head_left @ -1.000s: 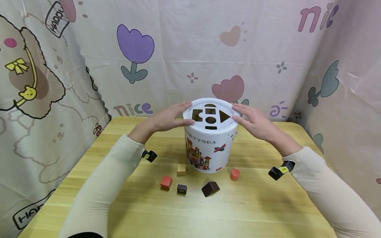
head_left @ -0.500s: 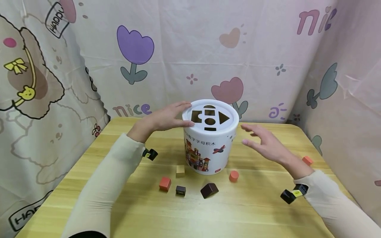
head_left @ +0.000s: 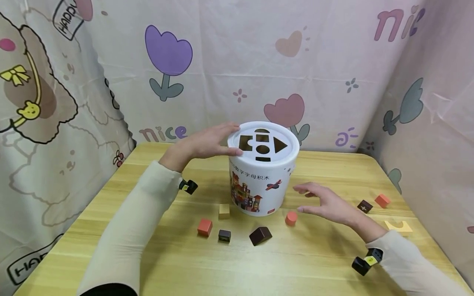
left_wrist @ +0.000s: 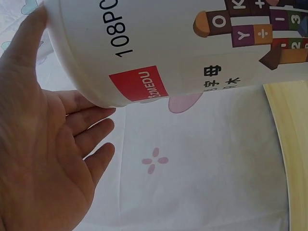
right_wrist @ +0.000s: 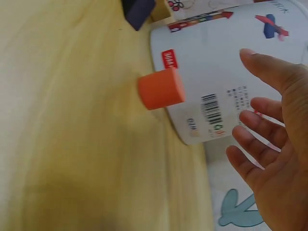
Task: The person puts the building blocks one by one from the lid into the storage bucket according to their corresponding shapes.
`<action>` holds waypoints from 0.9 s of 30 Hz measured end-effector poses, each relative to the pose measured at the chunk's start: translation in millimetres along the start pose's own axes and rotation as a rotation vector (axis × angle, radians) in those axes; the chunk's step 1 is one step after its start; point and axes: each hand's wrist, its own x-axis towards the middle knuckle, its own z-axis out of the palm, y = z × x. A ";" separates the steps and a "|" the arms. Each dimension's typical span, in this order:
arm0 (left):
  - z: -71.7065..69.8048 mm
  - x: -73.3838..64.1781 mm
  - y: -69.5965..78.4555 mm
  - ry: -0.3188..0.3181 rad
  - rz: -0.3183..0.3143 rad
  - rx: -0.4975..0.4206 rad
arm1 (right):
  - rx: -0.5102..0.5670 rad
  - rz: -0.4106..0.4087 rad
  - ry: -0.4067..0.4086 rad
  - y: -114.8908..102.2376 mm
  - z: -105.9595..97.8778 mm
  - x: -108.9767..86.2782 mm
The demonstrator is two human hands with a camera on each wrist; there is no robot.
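A white bucket [head_left: 249, 193] with printed block pictures stands upright on the table. Its white lid [head_left: 283, 157] has several shaped holes. My left hand [head_left: 207, 142] touches the left side of the lid, thumb at the near rim and fingers toward the far rim. In the left wrist view the relaxed fingers [left_wrist: 96, 137] lie beside the bucket's rim. To the right of the bucket, my right hand [head_left: 324, 203] hovers with loosely extended fingers, holding nothing. Closest to it is an orange-red cylinder block [head_left: 291, 218], which also shows in the right wrist view near the bucket's base.
In front of the bucket lie a tan block [head_left: 224, 211], a red cube [head_left: 205, 227], a small dark block [head_left: 224, 236] and a dark brown wedge [head_left: 261, 236]. Right of my right hand are a dark cube [head_left: 364, 206], an orange-red block [head_left: 382, 200] and a yellow arch block [head_left: 403, 227].
My right hand has left the lid's right rim and moved down and right, toward the cylinder block. More blocks at the right have come into view. My left hand stays on the lid.
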 end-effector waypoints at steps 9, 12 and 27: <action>-2.2 1.3 0.5 0.004 -0.006 -0.017 | 0.061 0.044 -0.080 7.6 17.5 -3.8; -1.8 1.4 0.5 0.004 -0.005 -0.019 | 0.085 0.038 -0.111 9.8 22.7 -3.5; -4.0 -0.3 4.0 -0.019 -0.019 0.030 | 0.111 0.088 -0.210 7.3 33.3 -2.0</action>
